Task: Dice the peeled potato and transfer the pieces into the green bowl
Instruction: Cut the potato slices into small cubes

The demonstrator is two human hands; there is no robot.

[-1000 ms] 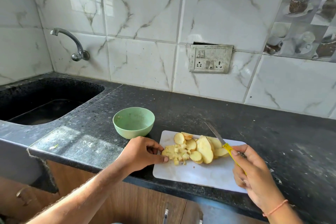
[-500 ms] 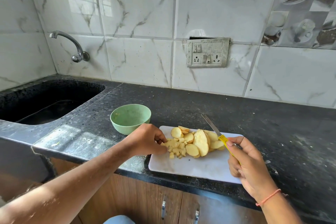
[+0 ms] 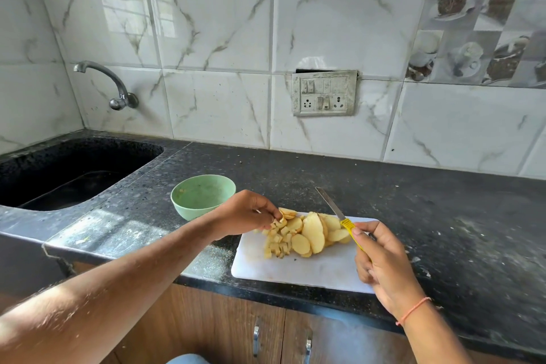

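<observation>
Fingers: left hand [image 3: 246, 213] pinches dice [image 3: 276, 238]; right hand [image 3: 381, 260] grips knife [image 3: 339, 216] | risk: loose pinch drops dice before bowl [image 3: 204, 201], 10 o'clock of board [image 3: 310, 269]

Pale yellow potato slices and small dice [image 3: 301, 233] lie heaped just right of the empty round green plastic bowl [image 3: 203, 199].
</observation>
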